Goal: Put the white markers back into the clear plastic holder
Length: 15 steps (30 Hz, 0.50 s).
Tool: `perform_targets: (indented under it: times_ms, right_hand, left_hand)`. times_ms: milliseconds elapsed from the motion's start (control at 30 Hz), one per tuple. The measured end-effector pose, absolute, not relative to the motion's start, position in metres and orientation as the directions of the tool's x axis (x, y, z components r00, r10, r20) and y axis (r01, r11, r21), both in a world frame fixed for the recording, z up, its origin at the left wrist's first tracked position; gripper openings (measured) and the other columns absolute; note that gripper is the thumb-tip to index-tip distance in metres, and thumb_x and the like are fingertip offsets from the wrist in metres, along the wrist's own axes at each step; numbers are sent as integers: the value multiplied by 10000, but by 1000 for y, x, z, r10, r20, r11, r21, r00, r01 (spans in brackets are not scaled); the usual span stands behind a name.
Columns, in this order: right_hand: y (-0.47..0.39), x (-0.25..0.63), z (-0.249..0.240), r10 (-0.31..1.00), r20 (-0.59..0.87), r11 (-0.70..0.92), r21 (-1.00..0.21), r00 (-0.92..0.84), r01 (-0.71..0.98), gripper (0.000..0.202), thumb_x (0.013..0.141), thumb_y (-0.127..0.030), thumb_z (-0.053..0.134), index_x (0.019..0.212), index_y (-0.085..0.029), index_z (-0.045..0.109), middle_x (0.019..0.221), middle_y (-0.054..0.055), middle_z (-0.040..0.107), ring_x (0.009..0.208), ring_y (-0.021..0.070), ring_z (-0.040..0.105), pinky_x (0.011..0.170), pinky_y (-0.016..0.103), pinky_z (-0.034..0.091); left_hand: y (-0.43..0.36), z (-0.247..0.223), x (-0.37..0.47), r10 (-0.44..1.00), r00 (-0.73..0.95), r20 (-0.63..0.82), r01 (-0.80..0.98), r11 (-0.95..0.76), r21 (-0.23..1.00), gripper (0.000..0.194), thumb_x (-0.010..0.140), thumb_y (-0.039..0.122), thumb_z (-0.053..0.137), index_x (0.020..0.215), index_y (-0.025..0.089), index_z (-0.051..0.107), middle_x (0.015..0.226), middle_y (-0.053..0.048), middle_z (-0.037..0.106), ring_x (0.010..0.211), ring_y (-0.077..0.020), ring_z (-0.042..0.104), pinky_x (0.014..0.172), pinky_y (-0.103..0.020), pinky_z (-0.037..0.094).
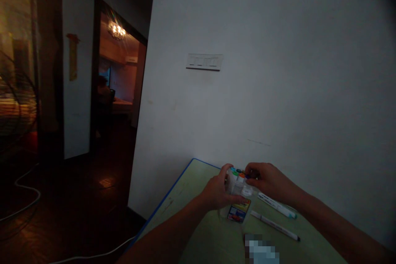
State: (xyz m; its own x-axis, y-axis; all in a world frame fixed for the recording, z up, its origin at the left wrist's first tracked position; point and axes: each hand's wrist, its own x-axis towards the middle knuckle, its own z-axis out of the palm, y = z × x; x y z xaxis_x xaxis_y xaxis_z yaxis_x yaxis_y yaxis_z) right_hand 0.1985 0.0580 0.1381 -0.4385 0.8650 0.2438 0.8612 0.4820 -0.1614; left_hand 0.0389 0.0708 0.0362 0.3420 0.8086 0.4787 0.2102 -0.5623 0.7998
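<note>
A clear plastic box [239, 209] with a printed label stands on the table, and several markers with coloured caps [241, 176] stick up inside it. My left hand [216, 192] is wrapped around the box from the left, thumb across its front and fingers behind. At the box's top right, my right hand [266, 179] is closed, its fingertips pinching a dark-capped marker among the others; the fingers partly hide it. To the right of the box lie a white marker with teal ends [276, 205] and, nearer, a thin white marker with a dark tip [275, 226].
The pale green table [198, 231] has a blue edge and meets a white wall [262, 90]. A pixelated patch [261, 251] covers something at the near edge. On the left are a doorway, dark floor and a white cable [95, 255].
</note>
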Motion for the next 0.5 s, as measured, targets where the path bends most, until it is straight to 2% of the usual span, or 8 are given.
perform_targets:
  times_ms: [500]
  right_hand:
    - [62,202,135,851,243,515,-212,-465,831,104,682,-245,510,720,-184,585,670,26,629,606,146,550,542,234,350]
  left_hand:
    - [69,38,39,808,352,472,218,-562,798,936,510,424,743,1268,239,225,972,-68,591,819,-217,570,651,-299,450]
